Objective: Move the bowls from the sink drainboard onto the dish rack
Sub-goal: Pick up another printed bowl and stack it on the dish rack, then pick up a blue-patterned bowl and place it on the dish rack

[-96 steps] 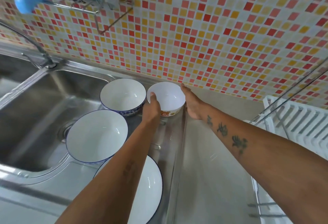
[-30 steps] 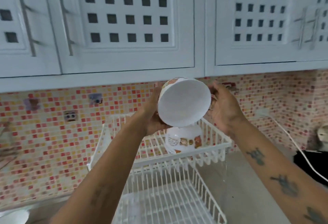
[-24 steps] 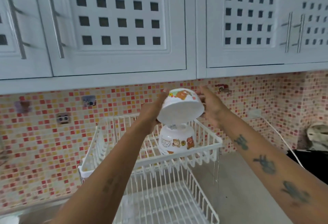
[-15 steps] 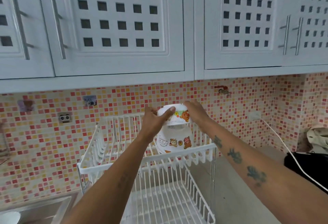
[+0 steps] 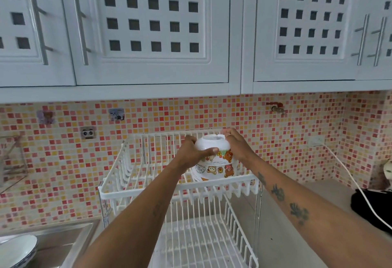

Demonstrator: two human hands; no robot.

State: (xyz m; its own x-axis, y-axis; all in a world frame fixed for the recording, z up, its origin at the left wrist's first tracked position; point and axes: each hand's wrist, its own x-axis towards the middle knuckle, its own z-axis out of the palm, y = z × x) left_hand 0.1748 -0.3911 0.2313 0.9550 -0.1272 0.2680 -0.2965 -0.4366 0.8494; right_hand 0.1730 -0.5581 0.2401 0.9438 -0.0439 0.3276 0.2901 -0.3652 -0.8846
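A small white bowl with cartoon bears (image 5: 212, 144) is upside down on top of a second upturned cartoon bowl (image 5: 214, 171) in the upper tier of the white wire dish rack (image 5: 148, 187). My left hand (image 5: 195, 151) grips the top bowl's left side and my right hand (image 5: 235, 146) its right side. At the bottom left, a blue-rimmed white bowl (image 5: 14, 250) rests by the steel sink drainboard (image 5: 61, 244).
The rack's lower tier (image 5: 201, 244) holds nothing visible. White cabinets (image 5: 152, 28) hang low above the rack. A black object (image 5: 369, 210) with a white cord (image 5: 347, 176) lies on the counter to the right. Mosaic tiles cover the wall.
Both hands lifted the cartoon bowl off the drainboard, turned it upside down and lowered it onto the bowl standing in the rack's upper tier.
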